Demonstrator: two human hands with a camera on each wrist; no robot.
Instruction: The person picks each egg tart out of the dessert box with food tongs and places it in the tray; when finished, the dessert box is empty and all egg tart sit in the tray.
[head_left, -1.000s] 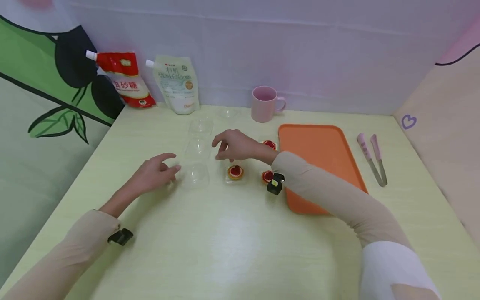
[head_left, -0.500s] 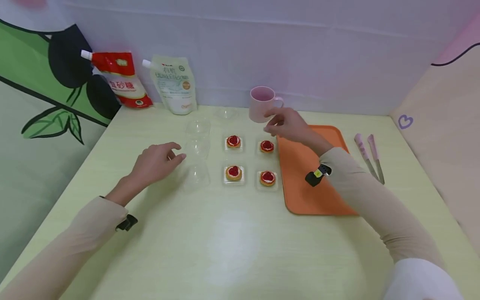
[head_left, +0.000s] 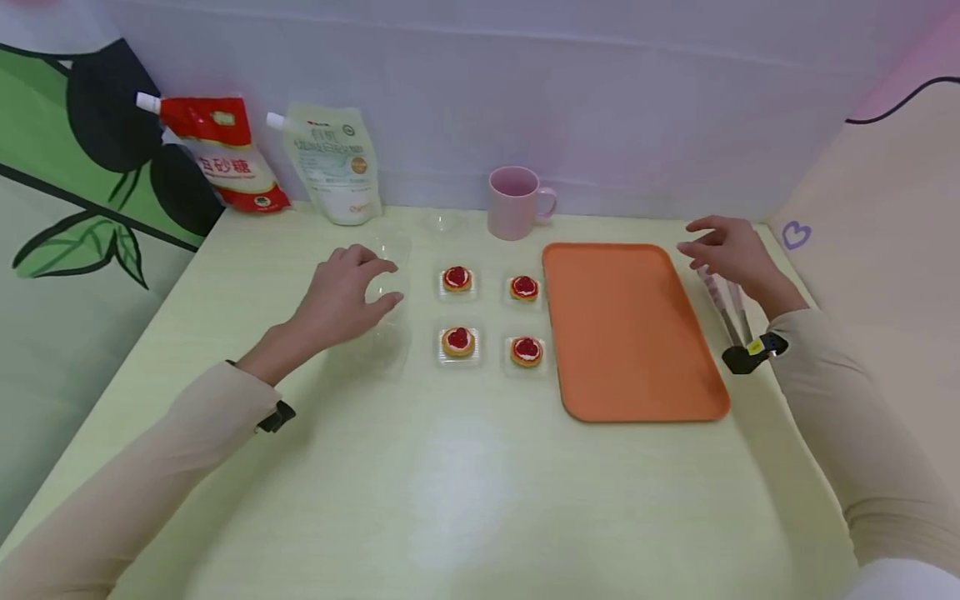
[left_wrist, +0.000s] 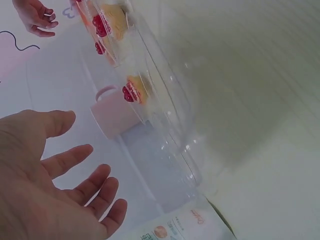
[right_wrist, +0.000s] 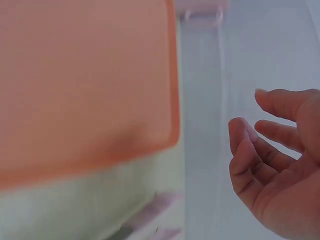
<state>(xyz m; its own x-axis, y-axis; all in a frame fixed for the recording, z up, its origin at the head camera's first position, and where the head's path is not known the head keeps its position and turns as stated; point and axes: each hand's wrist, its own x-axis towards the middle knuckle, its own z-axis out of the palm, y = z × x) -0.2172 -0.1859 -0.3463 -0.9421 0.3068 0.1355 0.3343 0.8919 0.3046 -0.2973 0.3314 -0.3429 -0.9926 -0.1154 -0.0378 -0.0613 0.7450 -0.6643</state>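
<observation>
My left hand (head_left: 339, 298) hovers over a column of clear plastic domed lids (head_left: 387, 343), fingers and thumb spread apart with nothing between them. The left wrist view shows the same hand with loosely bent fingers and a bare palm. At the right, my right hand (head_left: 733, 254) hangs above the pink handles of metal tongs (head_left: 731, 312), partly covering them; its fingers are loosely curled and hold nothing. Between the hands, several small berry tarts (head_left: 457, 341) sit on clear plastic bases (head_left: 459, 362) in two rows.
An orange tray (head_left: 633, 333) lies right of the tarts, beside the tongs. Behind stand a pink mug (head_left: 512, 204), a pale green pouch (head_left: 335, 167) and a red-and-white pouch (head_left: 225, 154) against the backdrop. Another clear lid (head_left: 441, 221) lies near the mug.
My right hand has swept from above the tarts across the tray to the tongs at the right. My left hand has moved forward and right, over the lids.
</observation>
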